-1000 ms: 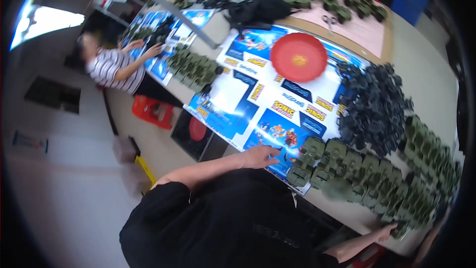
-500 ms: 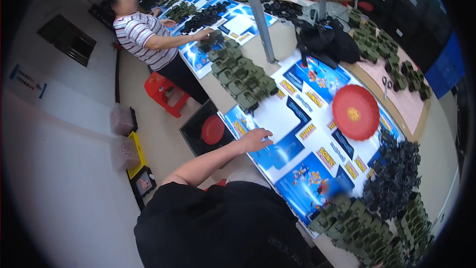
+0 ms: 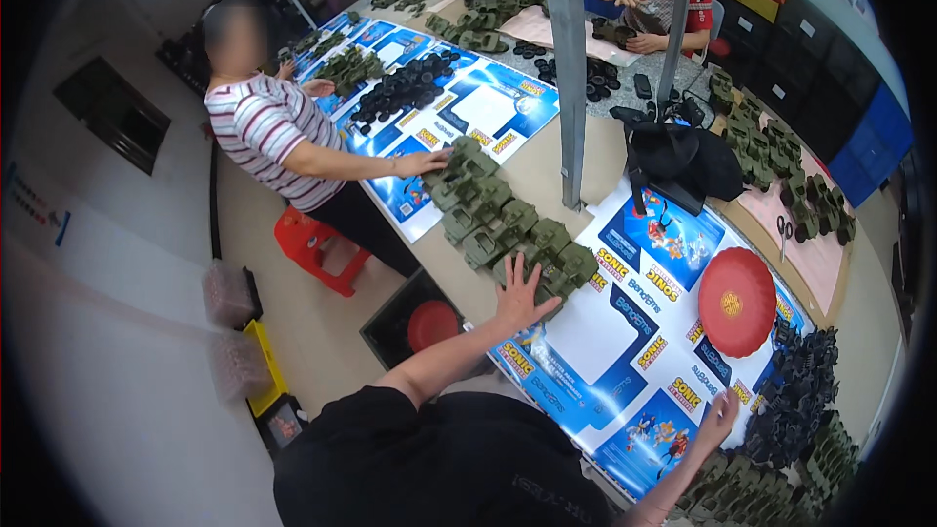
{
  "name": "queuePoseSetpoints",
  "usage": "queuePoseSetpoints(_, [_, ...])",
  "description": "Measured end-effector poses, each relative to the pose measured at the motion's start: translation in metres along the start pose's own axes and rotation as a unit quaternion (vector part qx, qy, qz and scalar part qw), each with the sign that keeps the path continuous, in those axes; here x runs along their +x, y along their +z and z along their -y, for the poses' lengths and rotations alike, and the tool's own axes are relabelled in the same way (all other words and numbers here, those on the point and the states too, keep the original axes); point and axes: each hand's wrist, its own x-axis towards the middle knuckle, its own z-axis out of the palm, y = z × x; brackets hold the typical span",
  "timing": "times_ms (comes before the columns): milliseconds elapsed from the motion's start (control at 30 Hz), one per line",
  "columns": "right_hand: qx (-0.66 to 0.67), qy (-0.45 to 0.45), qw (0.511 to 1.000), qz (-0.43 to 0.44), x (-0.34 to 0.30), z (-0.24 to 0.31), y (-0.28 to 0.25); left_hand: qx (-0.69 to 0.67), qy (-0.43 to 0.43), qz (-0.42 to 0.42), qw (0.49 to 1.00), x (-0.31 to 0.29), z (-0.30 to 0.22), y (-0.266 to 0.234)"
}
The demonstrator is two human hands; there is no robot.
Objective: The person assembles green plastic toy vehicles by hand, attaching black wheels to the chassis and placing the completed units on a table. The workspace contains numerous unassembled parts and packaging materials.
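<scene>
Parts, olive-green plastic ones that look like toy vehicle bodies [image 3: 478,220], sit packed in rows around the middle of the frame, running from upper left down toward the centre. The left hand [image 3: 524,304] is right at the lower end of those rows, fingers spread wide and flat over the last few, not gripping anything. The right hand [image 3: 719,420] is down at lower right, above the blue-and-white printed sheet [image 3: 597,327], fingers loosely curled; honestly can't tell if there's something small in them. Just right of it there's a heap of black parts [image 3: 795,395], with more green pieces [image 3: 752,488] along the bottom edge and a red scalloped tray [image 3: 736,303] above. Up past the rows, a co-worker in a striped shirt [image 3: 273,137] has a hand [image 3: 422,164] on their far end. Bare beige surface [image 3: 532,171] shows beside a grey metal post [image 3: 570,137], then a black bag [image 3: 683,156] and scissors [image 3: 784,234] upper right. Red stool [image 3: 317,244] on the floor, left of centre.
</scene>
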Motion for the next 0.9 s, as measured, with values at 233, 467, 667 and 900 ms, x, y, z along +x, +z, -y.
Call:
queuePoseSetpoints(233, [0.022,0.04,0.919,0.392,-0.064,0.152,0.196,-0.009,0.058,0.005,0.998,-0.007,-0.025,0.022])
queuePoseSetpoints(467, [0.016,0.018,0.922,0.387,-0.085,0.145,0.214,-0.094,0.165,0.066,0.98,-0.018,-0.036,0.027])
queuePoseSetpoints(667, [0.006,-0.042,0.94,0.34,-0.093,0.117,0.177,-0.154,0.316,0.014,0.936,-0.019,-0.041,0.03])
queuePoseSetpoints(900, [0.013,-0.118,0.923,0.367,-0.079,0.107,0.13,-0.108,0.352,0.02,0.93,-0.01,-0.025,0.041])
